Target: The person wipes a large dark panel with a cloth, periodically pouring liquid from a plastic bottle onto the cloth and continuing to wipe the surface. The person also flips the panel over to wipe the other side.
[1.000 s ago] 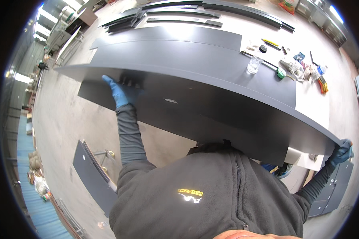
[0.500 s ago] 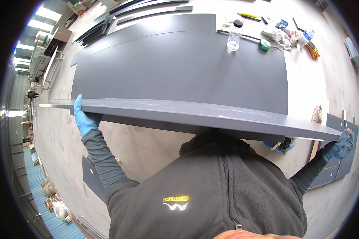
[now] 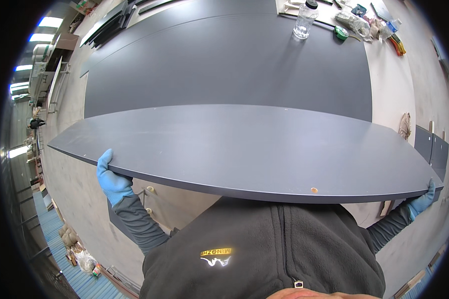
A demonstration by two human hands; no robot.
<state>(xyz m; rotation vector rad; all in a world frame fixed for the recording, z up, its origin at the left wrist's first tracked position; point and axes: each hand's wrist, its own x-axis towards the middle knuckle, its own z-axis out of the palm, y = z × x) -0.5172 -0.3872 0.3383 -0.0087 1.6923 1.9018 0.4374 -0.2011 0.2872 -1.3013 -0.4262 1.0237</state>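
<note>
Grey panel stretches across the head view, on your side of the clear bottle, which stands on a large sheet lying flat. Your left grip, nearer you and left of the bottle, is wrapped round the panel's near edge, parted only by its thickness: thumb on top, fingers tucked underneath. Your right grip, right of the bottle, has the panel near its corner, thumb likewise above, fingers mostly hidden.

To manage this span well, hold both ends at one height and bear the weight on your fingers from below; a long board would probably twist if one side led. Your left grip sits in from its end, so expect that overhang to dip. Mind the far edge: you can't tell from here whether it clears the sheet, and a scrape would likely mark both.

The panel's top looks smooth and matt, faintly scuffed, with a small brown spot towards you; its curved outline is probably the lens. Just right of the bottle sits a rounded green tape measure, then a crumpled plastic bag; well left lie straight dark strips. Pale tabletop shows further right of the bottle.
</note>
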